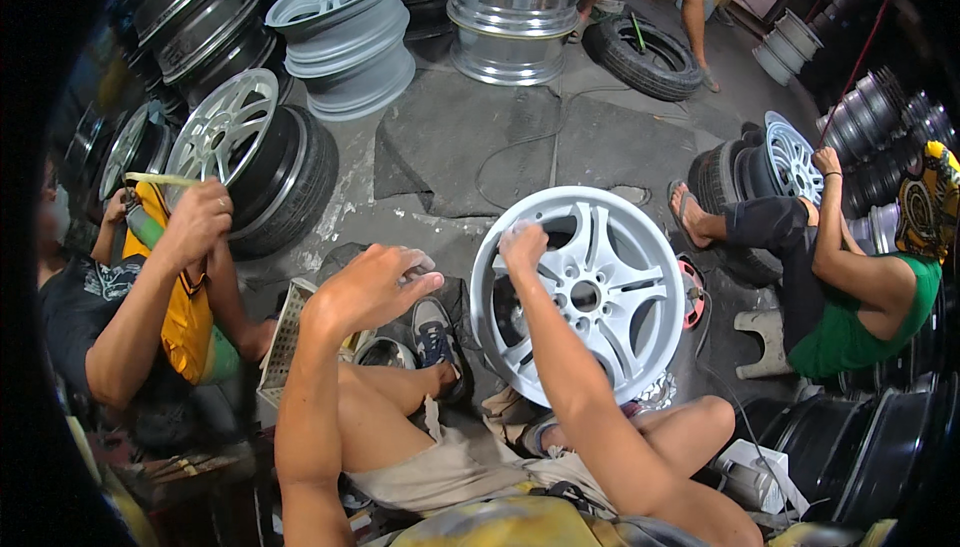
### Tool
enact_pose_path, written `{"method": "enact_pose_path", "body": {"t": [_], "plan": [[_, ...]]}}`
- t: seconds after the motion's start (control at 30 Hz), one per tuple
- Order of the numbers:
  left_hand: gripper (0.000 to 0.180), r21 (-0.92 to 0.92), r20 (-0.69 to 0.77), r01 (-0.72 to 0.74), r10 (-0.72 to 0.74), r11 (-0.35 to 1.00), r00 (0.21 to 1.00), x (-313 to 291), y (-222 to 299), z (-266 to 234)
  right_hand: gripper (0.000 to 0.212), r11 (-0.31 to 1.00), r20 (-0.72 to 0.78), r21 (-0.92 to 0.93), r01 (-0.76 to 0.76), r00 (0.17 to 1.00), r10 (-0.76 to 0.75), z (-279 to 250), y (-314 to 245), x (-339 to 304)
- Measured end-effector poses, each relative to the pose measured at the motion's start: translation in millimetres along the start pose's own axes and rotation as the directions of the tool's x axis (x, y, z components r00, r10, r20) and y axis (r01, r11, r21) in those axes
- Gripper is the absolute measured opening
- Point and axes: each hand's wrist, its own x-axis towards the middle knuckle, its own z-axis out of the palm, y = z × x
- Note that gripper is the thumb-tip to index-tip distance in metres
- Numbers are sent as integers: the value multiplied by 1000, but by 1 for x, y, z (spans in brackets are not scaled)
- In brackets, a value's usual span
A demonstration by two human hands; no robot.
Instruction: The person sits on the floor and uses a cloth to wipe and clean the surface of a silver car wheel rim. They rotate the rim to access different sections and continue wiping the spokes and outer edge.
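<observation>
A pale grey alloy wheel point(590, 292) stands upright on the floor between my bare knees, its spoked face toward me. My right hand point(523, 244) is at its upper left rim, dusty fingers closed on the edge. My left hand point(372, 287) is raised left of the wheel and apart from it. Its fingers curl around a small grey piece point(420, 266), too small to identify. A dark sneaker point(432, 332) lies below that hand.
A person on my left point(120, 317) holds a thin strip against a tyred silver wheel point(225, 132). On the right, a person in a green shirt point(860, 317) works on another wheel point(790, 159) beside a small stool point(765, 342). Stacked rims point(350, 32) line the back, and a white basket point(285, 332) sits near my left knee.
</observation>
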Motion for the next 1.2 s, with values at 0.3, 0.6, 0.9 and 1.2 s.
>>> {"method": "enact_pose_path", "body": {"t": [0.3,0.6,0.9,1.2], "plan": [[40,64,-51,-66,69,996,996,-4,10,6,13,997,-26,27,74,997,-73,5,-1,9],[39,79,-122,-123,132,989,984,4,18,19,15,920,783,263,-291,622,-27,-31,25,-32],[39,33,-2,-44,44,998,999,13,30,19,19,688,475,630,-361,879,26,-192,142,82],[39,102,37,-77,73,992,997,28,55,25,22,653,313,-320,687,727,-611,-135,94,140]]}}
